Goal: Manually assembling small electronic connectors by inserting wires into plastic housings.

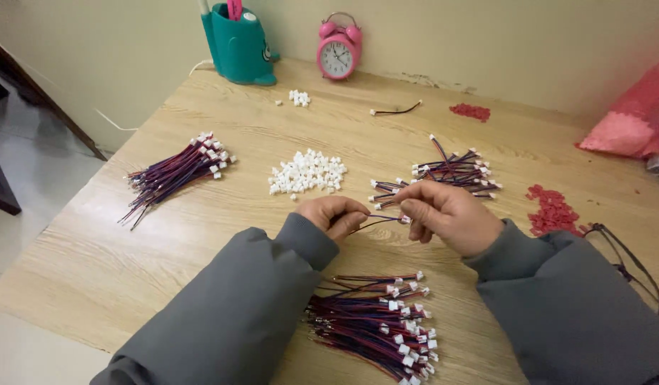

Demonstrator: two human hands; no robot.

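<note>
Red-blue wire lead (376, 219) — pinched between left hand (334, 215) and right hand (447, 216).

A wooden table (201, 214) carries wire bundles far left of the hands' grip (174, 173), just behind it (443, 177) and just below it (376, 321); white connectors (308, 172) behind-left; red bits (552, 210) right; clock (338, 48) and teal holder (238, 46) far behind.

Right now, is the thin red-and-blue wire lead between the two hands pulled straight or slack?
Nearly straight: the thin red-and-blue wire lead spans from left hand to right hand, sagging slightly.
</note>
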